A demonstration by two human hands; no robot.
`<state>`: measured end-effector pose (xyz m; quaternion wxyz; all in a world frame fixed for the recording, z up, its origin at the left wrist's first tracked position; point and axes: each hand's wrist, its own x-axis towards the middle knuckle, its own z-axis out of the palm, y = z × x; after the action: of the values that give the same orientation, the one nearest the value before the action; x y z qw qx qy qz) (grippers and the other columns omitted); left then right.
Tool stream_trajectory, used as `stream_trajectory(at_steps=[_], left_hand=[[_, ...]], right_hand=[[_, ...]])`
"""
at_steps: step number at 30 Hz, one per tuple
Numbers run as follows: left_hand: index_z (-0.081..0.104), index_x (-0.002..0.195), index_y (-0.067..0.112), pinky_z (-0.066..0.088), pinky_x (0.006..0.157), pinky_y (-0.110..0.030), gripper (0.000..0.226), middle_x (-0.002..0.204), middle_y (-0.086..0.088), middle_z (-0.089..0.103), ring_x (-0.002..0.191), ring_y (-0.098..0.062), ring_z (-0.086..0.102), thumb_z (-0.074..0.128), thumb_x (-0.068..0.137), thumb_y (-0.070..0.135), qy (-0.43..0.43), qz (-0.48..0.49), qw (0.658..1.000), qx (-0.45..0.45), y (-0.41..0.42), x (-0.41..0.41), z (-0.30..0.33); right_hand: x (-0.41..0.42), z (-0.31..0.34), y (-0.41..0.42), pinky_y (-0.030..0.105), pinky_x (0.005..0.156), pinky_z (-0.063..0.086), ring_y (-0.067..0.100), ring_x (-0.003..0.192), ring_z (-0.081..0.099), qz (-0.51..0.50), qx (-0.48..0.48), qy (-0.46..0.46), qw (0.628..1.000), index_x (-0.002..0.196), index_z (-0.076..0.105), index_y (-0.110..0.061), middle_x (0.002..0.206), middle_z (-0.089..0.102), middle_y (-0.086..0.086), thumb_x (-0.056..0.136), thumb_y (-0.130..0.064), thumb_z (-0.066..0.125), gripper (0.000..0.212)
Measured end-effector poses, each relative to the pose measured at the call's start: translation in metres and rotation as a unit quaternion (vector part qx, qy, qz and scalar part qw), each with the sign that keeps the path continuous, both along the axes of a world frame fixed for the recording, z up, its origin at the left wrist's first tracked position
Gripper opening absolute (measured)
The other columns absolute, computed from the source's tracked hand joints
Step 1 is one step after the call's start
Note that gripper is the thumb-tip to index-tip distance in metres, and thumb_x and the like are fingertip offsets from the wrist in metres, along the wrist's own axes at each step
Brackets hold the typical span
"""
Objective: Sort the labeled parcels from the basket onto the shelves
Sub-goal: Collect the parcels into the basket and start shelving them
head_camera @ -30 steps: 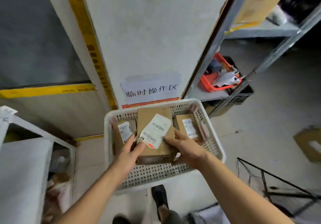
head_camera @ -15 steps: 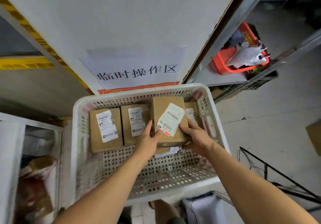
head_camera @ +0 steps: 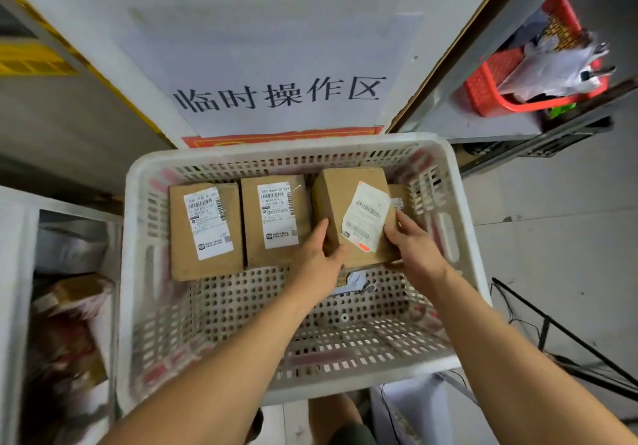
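A white perforated basket (head_camera: 464,203) stands in front of me. Two brown labeled parcels lie flat inside: one at the left (head_camera: 205,232) and one in the middle (head_camera: 274,218). A third labeled parcel (head_camera: 352,209) is held above the basket's right side. My left hand (head_camera: 319,261) grips its left edge and my right hand (head_camera: 414,253) grips its right edge. Behind the held box, a fourth parcel (head_camera: 400,196) peeks out. A scrap of paper lies under the held parcel on the basket floor.
A pillar with a paper sign (head_camera: 276,95) rises right behind the basket. A grey metal shelf (head_camera: 483,123) at the upper right carries a red basket (head_camera: 500,89) with bags. A white rack (head_camera: 20,272) with packages stands at the left. A black wire frame (head_camera: 552,327) lies at the right.
The camera has come closer to the basket and tilted down. Both hands keep hold of the labeled parcel, which has moved slightly right over the basket.
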<state>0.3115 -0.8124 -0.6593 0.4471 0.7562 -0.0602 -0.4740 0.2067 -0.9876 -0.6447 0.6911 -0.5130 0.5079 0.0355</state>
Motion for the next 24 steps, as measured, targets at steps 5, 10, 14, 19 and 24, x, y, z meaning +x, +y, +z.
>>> stream_trajectory(at_steps=[5,10,14,19,24], left_hand=[[0.042,0.158,0.040,0.043,0.099,-0.023,0.060,0.159,0.004,0.049,0.140,-0.018,0.052,0.063,0.105,0.023,-0.066,0.006,0.997,0.045,0.001,0.026,-0.001],[0.063,0.145,0.021,0.054,0.100,-0.035,0.051,0.136,-0.006,0.068,0.118,-0.024,0.064,0.051,0.101,-0.003,-0.186,-0.056,0.972,0.128,0.001,0.032,-0.007],[0.061,0.147,0.024,0.050,0.079,-0.019,0.052,0.112,0.004,0.064,0.104,-0.014,0.063,0.054,0.101,0.000,-0.152,-0.071,0.979,0.112,0.009,0.025,-0.010],[0.068,0.135,0.025,0.054,0.081,-0.027,0.032,0.118,0.010,0.067,0.097,-0.014,0.067,0.060,0.105,0.018,-0.132,0.000,0.988,0.078,0.039,0.027,0.015],[0.069,0.135,0.025,0.042,0.077,-0.003,0.031,0.130,0.005,0.070,0.106,-0.007,0.065,0.062,0.105,0.025,-0.159,0.038,0.984,0.069,0.091,0.043,0.069]], right_hand=[[0.007,-0.018,0.023,0.041,0.087,0.063,0.027,0.128,0.065,-0.020,-0.031,-0.026,0.999,0.159,0.045,-0.032,0.143,0.067,0.000,0.111,-0.008,0.050,0.054],[0.019,-0.050,0.024,0.051,0.116,0.049,0.023,0.140,0.056,0.020,-0.071,-0.001,0.997,0.162,0.041,-0.024,0.155,0.057,0.004,0.106,0.004,0.056,0.065],[0.024,-0.057,0.019,0.030,0.114,0.047,0.018,0.141,0.054,0.081,-0.094,0.041,0.991,0.164,0.036,-0.032,0.158,0.053,-0.003,0.105,0.002,0.058,0.071],[0.024,-0.025,0.034,0.025,0.091,0.050,0.013,0.122,0.063,0.205,-0.212,0.112,0.949,0.165,0.033,-0.026,0.152,0.057,-0.004,0.101,-0.022,0.069,0.073],[0.036,0.050,0.074,0.034,0.102,0.054,0.019,0.128,0.061,0.301,-0.284,0.071,0.908,0.156,0.048,-0.027,0.153,0.056,0.000,0.104,-0.040,0.065,0.056]])
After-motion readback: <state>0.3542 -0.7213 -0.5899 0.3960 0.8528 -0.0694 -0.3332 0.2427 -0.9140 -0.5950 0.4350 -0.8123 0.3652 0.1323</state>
